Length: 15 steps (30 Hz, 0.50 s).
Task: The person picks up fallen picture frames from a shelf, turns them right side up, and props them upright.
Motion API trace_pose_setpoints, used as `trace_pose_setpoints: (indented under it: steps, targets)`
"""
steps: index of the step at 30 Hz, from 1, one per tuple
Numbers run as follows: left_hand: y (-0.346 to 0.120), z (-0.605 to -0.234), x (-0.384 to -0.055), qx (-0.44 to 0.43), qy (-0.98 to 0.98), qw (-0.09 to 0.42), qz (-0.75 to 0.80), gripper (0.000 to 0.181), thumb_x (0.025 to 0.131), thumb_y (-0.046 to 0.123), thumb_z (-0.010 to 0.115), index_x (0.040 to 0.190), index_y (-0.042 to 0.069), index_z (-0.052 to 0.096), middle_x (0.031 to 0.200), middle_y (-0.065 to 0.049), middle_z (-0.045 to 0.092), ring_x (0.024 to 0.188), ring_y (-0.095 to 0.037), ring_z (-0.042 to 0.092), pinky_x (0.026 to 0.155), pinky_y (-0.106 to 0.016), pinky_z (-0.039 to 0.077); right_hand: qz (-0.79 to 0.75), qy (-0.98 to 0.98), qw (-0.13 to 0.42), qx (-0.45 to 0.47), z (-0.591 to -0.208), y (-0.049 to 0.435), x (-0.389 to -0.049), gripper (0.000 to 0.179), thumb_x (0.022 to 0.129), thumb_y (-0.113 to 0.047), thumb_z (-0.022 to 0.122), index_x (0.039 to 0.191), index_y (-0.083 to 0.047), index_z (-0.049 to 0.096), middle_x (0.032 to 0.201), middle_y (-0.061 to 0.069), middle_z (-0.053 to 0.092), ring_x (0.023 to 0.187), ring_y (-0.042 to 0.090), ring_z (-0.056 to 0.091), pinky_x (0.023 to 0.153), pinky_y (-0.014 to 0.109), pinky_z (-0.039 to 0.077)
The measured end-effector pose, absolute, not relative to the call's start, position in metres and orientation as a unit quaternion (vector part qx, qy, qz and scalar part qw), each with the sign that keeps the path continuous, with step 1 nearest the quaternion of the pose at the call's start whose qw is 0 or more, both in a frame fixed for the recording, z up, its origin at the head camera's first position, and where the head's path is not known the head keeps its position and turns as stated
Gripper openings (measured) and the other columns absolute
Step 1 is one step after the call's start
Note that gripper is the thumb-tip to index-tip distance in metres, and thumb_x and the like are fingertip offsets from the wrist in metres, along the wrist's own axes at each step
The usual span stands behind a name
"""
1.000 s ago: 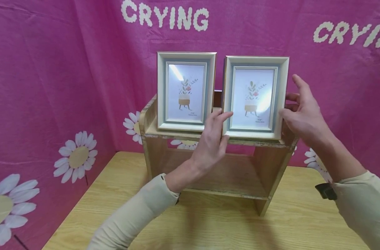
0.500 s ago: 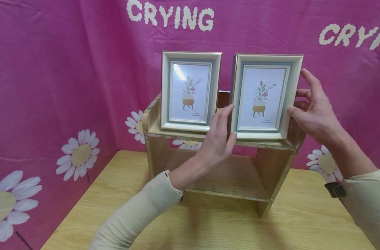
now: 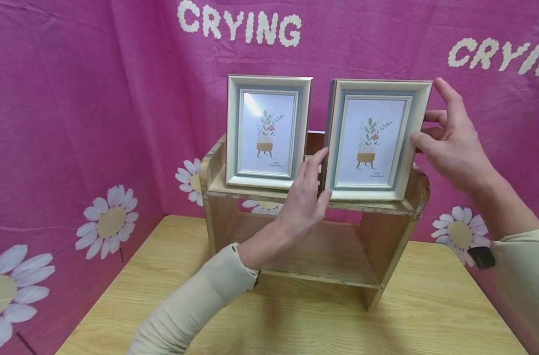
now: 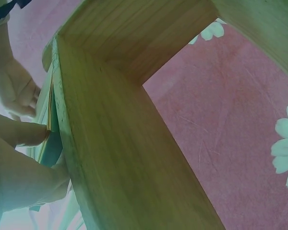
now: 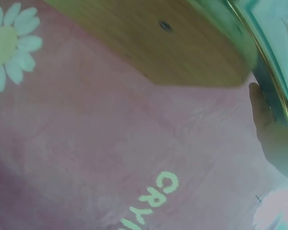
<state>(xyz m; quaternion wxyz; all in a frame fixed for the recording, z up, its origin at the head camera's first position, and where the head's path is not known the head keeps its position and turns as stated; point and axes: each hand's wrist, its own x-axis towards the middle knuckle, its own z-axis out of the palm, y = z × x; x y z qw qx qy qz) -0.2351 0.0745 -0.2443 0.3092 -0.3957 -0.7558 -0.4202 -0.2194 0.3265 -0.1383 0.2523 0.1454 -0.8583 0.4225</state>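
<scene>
Two cream-and-blue picture frames stand upright side by side on a small wooden shelf (image 3: 300, 246). Each shows a potted-plant print. My right hand (image 3: 455, 148) grips the right edge of the right picture frame (image 3: 373, 187), thumb at the front, index finger stretched up near its top corner. My left hand (image 3: 301, 199) touches that frame's left side and lower left corner with fairly straight fingers and thumb. It also covers the lower right corner of the left picture frame (image 3: 266, 180). In the left wrist view, my thumb (image 4: 29, 133) lies against the frame's edge.
The shelf, with a lower board and raised side panels, stands on a light wooden table (image 3: 150, 281). A pink cloth (image 3: 371, 39) with daisies and white lettering hangs behind and at the left.
The right picture frame has moved right, widening the gap between the frames. My left fingers have come off its front onto its side. My right hand has moved right and up with it.
</scene>
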Motion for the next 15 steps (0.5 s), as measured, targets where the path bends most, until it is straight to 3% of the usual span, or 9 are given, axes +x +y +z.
trace_pose_setpoints:
  steps: [7,11,15]
  targets:
    - [0.074,-0.244,-0.235,-0.397,-0.754,0.309,-0.423,0.072,0.088,-0.011,0.063,0.149,-0.002,0.026,0.14,-0.023,0.045,0.103,-0.027,0.056,0.088,-0.026,0.055,0.392,-0.872,0.25,0.153,-0.112,0.325,-0.224,0.082,0.094,0.001,0.051,0.158,-0.038,0.016,0.121,0.003,0.046,0.091,0.003,0.06,0.067,0.014,0.054]
    - [0.075,-0.247,-0.236,-0.401,-0.752,0.331,-0.405,0.071,0.087,-0.011,0.065,0.148,-0.003,0.028,0.14,-0.023,0.044,0.114,-0.029,0.053,0.097,-0.024,0.052,0.364,-0.881,0.255,0.161,-0.11,0.324,-0.225,0.074,0.093,0.003,0.051,0.155,-0.03,0.028,0.117,-0.001,0.045,0.09,0.001,0.059,0.064,0.013,0.053]
    - [0.077,-0.25,-0.239,-0.415,-0.743,0.367,-0.375,0.07,0.087,-0.011,0.065,0.146,-0.006,0.028,0.141,-0.023,0.043,0.132,-0.032,0.045,0.111,-0.022,0.038,0.366,-0.874,0.274,0.163,-0.111,0.322,-0.228,0.073,0.091,0.006,0.051,0.152,-0.029,0.033,0.116,0.001,0.047,0.087,0.0,0.06,0.064,0.012,0.055]
